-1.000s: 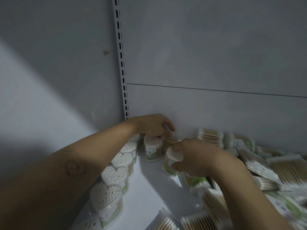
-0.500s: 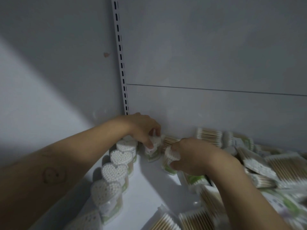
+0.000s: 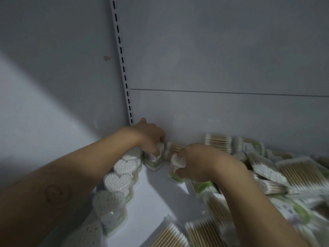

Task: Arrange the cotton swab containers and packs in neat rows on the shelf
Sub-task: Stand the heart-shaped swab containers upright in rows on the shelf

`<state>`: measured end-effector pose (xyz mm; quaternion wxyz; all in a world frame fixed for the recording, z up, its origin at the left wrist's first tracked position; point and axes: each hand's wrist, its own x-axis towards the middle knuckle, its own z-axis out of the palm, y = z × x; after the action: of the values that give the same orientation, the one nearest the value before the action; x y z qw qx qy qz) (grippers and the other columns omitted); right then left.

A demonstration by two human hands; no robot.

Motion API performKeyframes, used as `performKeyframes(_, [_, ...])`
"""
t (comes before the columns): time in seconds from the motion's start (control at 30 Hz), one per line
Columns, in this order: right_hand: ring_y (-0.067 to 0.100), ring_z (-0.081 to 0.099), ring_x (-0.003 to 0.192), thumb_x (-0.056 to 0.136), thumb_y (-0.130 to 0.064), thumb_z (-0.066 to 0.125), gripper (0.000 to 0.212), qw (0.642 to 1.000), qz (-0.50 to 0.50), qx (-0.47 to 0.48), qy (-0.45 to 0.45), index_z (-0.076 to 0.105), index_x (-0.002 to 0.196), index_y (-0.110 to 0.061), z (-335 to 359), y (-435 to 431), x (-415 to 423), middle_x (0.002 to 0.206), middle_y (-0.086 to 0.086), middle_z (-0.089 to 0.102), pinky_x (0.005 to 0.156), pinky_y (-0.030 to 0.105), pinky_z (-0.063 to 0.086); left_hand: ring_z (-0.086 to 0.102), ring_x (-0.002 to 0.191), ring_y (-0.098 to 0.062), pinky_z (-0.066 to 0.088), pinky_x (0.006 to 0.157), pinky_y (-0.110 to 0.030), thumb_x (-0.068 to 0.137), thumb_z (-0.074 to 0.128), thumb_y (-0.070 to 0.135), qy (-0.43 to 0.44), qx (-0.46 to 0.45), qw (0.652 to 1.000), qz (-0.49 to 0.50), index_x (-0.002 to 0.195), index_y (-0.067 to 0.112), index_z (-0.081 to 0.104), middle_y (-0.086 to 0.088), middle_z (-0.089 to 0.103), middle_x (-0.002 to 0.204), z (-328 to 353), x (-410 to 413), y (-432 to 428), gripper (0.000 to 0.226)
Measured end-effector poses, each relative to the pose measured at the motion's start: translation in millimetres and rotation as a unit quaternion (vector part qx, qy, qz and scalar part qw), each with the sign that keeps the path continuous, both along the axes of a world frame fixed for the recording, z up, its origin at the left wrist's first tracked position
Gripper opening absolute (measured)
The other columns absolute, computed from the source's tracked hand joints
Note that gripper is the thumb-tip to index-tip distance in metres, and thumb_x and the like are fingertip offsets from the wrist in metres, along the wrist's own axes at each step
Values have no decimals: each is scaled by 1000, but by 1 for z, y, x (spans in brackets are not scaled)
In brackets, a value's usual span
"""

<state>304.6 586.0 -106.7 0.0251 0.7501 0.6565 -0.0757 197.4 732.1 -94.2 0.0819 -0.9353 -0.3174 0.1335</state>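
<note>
Left hand (image 3: 151,138): fingers curled down over the top of the corner container (image 3: 155,157), gripping it from above.
Right hand (image 3: 197,162): thumb and fingers curled round the second container (image 3: 176,166), holding its upper part.
Corner container: on the shelf (image 3: 151,202), close to the back panel (image 3: 213,113), directly under the left hand.
Second container: just right of the corner one, a small gap between them; it sits left of the right palm.
Orientation: both roughly upright, with the long axis vertical, white tips up and the green band low.
Row of heart-shaped containers (image 3: 117,182): runs along the left side toward the back corner — upright, tips up, touching one another.
Pile of flat packs (image 3: 299,172): right of the right hand, overlapping, sticks pointing various ways; near ones blurred.
Slotted upright (image 3: 122,65): rises from the corner above the left hand.
</note>
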Motion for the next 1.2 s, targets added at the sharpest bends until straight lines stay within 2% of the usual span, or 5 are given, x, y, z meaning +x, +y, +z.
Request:
performKeyframes(0.13, [26,50,125,84,-46,61,56,1000,-1,5,7,52,134,-21,0,-1,0,137,5,52,103,38,43,46,113,-23,21,80,-29,85,63,39,7,14,1000,4,134,26,47,-2,55,126,1,5,-7,53])
performKeyframes(0.3, [25,51,123,85,-44,62,54,1000,4,9,14,52,133,-22,3,-3,1,136,5,54,102,37,43,46,100,-18,24,84,-28,80,66,45,-18,20,1000,-8,130,29,49,2,55,123,11,5,-1,55])
performKeyframes(0.6, [25,51,122,87,-46,59,53,1000,23,4,13,53,133,-21,2,-2,-1,136,5,52,101,35,44,53,110,-20,26,92,-34,83,64,35,-64,143,986,-55,129,25,51,-1,61,117,0,13,10,48])
performKeyframes(0.87, [26,55,115,86,-46,58,47,1000,23,11,3,58,126,-20,-2,0,1,127,5,57,96,35,47,50,115,-25,40,84,-28,81,71,22,-121,-18,992,-7,128,21,52,-7,52,129,-27,10,30,51])
performKeyframes(1.2, [26,53,118,87,-45,58,50,1000,28,13,1,54,129,-19,-1,0,-2,131,5,55,95,33,46,54,106,-19,42,82,-27,84,70,28,-184,-25,983,3,118,21,60,-1,59,120,-26,0,35,37])
